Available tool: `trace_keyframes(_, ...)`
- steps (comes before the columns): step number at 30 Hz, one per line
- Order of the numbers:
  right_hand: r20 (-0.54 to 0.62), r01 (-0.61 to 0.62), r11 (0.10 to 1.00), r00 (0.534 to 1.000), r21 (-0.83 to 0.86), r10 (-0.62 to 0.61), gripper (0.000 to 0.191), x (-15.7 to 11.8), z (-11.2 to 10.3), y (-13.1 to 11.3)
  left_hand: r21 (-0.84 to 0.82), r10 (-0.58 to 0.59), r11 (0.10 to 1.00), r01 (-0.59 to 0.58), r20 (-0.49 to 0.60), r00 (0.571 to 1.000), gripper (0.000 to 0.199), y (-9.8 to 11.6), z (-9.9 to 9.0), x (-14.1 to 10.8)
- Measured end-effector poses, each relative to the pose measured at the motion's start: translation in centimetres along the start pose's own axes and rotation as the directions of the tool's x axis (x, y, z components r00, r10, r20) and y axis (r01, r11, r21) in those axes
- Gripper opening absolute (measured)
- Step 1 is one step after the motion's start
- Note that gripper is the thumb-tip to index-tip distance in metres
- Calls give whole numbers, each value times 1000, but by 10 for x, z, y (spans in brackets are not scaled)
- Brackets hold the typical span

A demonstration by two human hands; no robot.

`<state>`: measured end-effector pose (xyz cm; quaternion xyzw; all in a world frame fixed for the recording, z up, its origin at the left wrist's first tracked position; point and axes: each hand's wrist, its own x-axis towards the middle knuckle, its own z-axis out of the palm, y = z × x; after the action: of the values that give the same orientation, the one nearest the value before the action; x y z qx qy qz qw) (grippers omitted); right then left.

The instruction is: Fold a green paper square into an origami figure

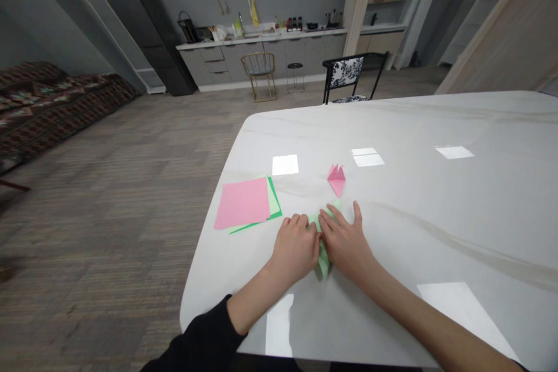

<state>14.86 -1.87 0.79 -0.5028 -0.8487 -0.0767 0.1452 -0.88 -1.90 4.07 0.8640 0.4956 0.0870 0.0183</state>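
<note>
A light green sheet of folding paper (323,263) lies on the white table between my two hands, partly folded and largely covered by them. My left hand (297,244) is closed, with its fingers curled on the paper's left side. On the other side my right hand (345,239) presses its fingertips onto the paper, thumb side against the left hand; its outer fingers are spread. Just beyond the hands sits a folded pink paper figure (336,179) with pointed tips. The exact folds under my fingers are hidden.
To the left, a stack of square paper (243,202) lies near the edge of the white table (414,197), pink on top with green sheets beneath. A black chair (354,77) stands behind the far edge. Bright light reflections dot the tabletop.
</note>
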Motion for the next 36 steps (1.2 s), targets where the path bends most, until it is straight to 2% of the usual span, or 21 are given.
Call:
trace_keyframes(4,9,26,999,1000,43,-26,34,-1,1,1,-69,5,998,-6,-22,1000,17,-8,12,2)
trace_keyframes(10,56,-33,996,998,85,29,32,2,-7,15,-66,136,987,-144,-113,984,24,-9,23,-3)
trace_keyframes(16,65,-35,998,997,51,32,29,0,-19,17,44,102,994,-101,-23,995,16,9,15,-8)
trace_keyframes(22,84,-42,998,996,36,39,32,0,-15,17,28,91,996,-90,-9,996,26,14,8,-9)
trace_keyframes(26,97,-62,997,994,48,57,36,2,-7,27,-39,148,988,-149,-27,989,25,10,9,-6)
trace_keyframes(29,98,-78,995,993,69,71,37,4,-4,30,-25,190,981,-191,-26,981,24,10,12,-6)
trace_keyframes(33,110,-58,991,993,117,45,38,6,-3,28,73,165,984,-164,-2,986,15,16,18,-6)
trace_keyframes(36,128,-21,985,992,170,-1,40,6,-2,25,83,118,990,-117,-4,993,15,17,19,-6)
